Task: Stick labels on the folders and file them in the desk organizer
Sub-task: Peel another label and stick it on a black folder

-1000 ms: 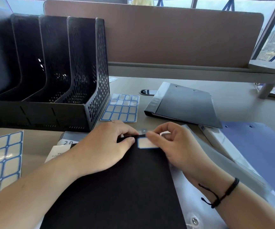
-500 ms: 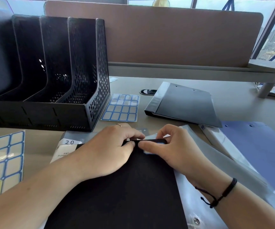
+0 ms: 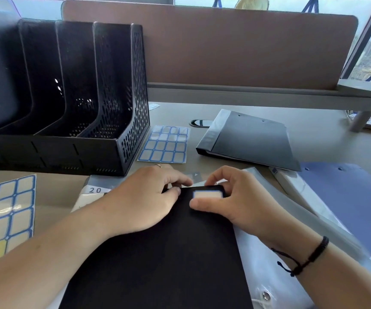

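A black folder [image 3: 157,253] lies flat in front of me. A white label with a blue border [image 3: 206,194] sits at its top right corner. My right hand [image 3: 231,197] frames the label, thumb below it and fingers curled over the folder's top edge. My left hand [image 3: 148,197] presses on the folder's top edge just left of the label. A black mesh desk organizer [image 3: 122,112] with several slots stands at the back left. Its visible slots hold nothing.
A label sheet [image 3: 164,144] lies beside the organizer and another [image 3: 4,215] at the left edge. A dark folder [image 3: 251,141] lies behind, a blue folder [image 3: 358,208] at right, a clear sleeve [image 3: 269,275] under my right arm. A partition [image 3: 224,47] bounds the desk.
My right thumb has slid down off the label, which now shows stuck flat at the folder's corner. My left hand has stayed on the top edge.
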Motion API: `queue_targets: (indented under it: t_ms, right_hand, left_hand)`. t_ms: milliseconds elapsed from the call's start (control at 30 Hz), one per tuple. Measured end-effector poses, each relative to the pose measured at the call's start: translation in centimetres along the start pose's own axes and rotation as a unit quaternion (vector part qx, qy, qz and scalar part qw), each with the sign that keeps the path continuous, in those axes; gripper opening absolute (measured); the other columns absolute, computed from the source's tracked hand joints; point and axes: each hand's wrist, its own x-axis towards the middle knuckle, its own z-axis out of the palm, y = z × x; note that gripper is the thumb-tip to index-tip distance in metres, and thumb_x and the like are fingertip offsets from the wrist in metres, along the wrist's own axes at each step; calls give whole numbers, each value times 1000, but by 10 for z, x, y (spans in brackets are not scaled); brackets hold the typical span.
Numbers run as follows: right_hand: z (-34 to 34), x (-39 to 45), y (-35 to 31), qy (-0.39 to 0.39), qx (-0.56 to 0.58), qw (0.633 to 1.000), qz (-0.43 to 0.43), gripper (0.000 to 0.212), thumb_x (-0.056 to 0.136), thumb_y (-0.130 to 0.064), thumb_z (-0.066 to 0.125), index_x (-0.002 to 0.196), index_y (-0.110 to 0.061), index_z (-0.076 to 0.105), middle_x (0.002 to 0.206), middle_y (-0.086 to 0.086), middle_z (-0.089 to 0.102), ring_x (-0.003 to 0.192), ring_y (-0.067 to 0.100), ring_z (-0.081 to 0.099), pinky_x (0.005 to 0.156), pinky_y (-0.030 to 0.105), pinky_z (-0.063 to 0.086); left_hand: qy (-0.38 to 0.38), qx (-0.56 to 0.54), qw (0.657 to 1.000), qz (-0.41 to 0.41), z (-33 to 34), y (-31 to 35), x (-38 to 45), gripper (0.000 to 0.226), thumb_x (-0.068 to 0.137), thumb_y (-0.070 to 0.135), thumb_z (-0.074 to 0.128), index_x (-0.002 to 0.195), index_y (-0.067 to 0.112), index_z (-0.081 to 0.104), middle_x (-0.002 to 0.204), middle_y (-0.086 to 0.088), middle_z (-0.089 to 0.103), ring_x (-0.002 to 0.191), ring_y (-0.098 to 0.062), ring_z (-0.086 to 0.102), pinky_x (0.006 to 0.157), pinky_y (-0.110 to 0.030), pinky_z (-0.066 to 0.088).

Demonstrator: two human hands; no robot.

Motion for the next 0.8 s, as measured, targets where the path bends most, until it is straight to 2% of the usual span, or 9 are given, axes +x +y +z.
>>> queue_targets:
  t_ms: [133,267,333,400,533,567,667,733,800]
  right_hand:
    - [0,7,6,23,13,1000,1,12,89,-29,73,86,-19,67,57,-3,59,48,13,43,46,24,33]
    - [-3,11,7,33,77,996,9,17,95,-27,63,87,-17,74,70,12,58,50,17,43,41,23,35]
    - [-5,8,6,-7,89,996,-8,12,88,-27,71,94,-17,75,77,17,68,58,19,51,52,27,41]
    - [-7,5,6,-56,94,994,-20,21,81,-20,80,100,-19,73,89,17,76,71,23,58,63,34,42]
    - [-8,7,6,-30,95,994,-36,11,94,-14,67,99,-18,75,71,0,71,63,24,48,48,23,39]
    - [-9,8,6,-13,100,994,-36,15,97,-14,61,98,-17,76,71,2,70,63,25,47,48,23,40]
    - [-10,9,6,0,134,990,-46,22,100,-14,56,101,-20,76,87,31,66,70,32,50,57,34,42]
    - [-11,7,5,-31,146,987,-63,19,94,-13,66,109,-23,73,91,32,68,74,34,52,66,40,43]
    - [-12,5,6,-63,143,985,-68,31,87,-11,74,114,-26,71,97,29,72,80,35,55,75,48,46]
  left_hand:
    - [-1,-4,1000,-5,0,-2,1,27,99,21,57,115,36,71,91,24,62,88,12,52,74,-2,35]
    - [4,-14,1000,-22,-2,-4,2,25,99,25,56,111,41,71,97,20,69,88,9,55,72,-6,38]
    - [8,-19,999,-32,-3,-4,2,25,99,26,55,109,43,71,94,15,71,86,6,58,72,-8,42]
    - [9,-23,999,-41,-4,-4,1,24,99,27,55,107,44,70,89,12,71,84,2,61,74,-12,47]
    - [16,-32,999,-41,-6,-3,0,24,99,27,54,107,42,71,82,2,72,80,-6,61,72,-19,47]
    - [16,-33,998,-42,-6,-3,0,24,99,26,54,107,41,71,83,3,72,81,-6,61,73,-19,47]
    - [18,-40,998,-49,-8,-4,1,23,99,27,53,105,40,72,89,8,74,86,-5,64,83,-24,50]
    - [20,-44,998,-50,-8,-6,2,23,99,29,53,104,40,71,88,2,75,85,-10,66,85,-33,52]
    - [24,-43,997,-52,-9,-8,3,22,98,29,53,104,40,71,85,-1,75,83,-12,66,84,-35,53]
